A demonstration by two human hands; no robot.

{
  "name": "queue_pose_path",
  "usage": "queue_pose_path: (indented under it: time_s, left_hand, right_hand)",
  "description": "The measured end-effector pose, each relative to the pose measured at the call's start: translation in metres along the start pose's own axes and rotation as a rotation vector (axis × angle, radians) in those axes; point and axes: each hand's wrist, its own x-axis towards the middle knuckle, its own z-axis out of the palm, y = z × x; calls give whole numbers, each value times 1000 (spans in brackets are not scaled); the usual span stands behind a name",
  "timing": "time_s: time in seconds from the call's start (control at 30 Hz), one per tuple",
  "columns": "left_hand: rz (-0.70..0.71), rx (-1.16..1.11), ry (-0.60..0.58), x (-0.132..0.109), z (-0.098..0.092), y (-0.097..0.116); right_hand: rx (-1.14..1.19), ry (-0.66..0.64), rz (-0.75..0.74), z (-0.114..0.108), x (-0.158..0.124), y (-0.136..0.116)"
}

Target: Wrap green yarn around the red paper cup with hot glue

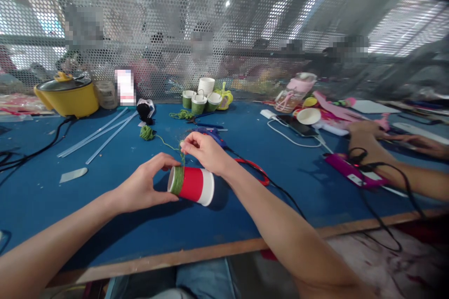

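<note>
A paper cup (193, 184), red in the middle and white at its base, lies tilted on its side just above the blue table. Green yarn (177, 181) is wound around the band near its rim. My left hand (149, 182) grips the cup at the rim end, thumb below and fingers above. Above the cup, my right hand (201, 147) pinches the yarn strand between thumb and fingertips. From there the strand runs back to a small green yarn ball (147, 133) on the table. Behind my right hand lies a blue glue gun (212, 135), partly hidden.
Several small green-wrapped cups (199, 104) stand at the back. Clear glue sticks (105, 137) and a yellow electric pot (68, 95) are on the left. At right, another person's arm (372, 149) rests by a purple power strip (354, 171) with cables. The wooden table edge (210, 251) is nearest me.
</note>
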Motion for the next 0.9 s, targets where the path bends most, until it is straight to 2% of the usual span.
queue_pose_path:
  time_s: [0.23,0.5,0.9]
  left_hand:
    - [94,73,-15,0,-1,2]
    - [152,139,-29,-1,-1,4]
    - [134,180,-46,-1,0,-1]
  right_hand:
    - [-28,-91,50,1,-2,-4]
    - [-154,-169,35,2,-2,-2]
    - [-340,-198,79,7,-1,1]
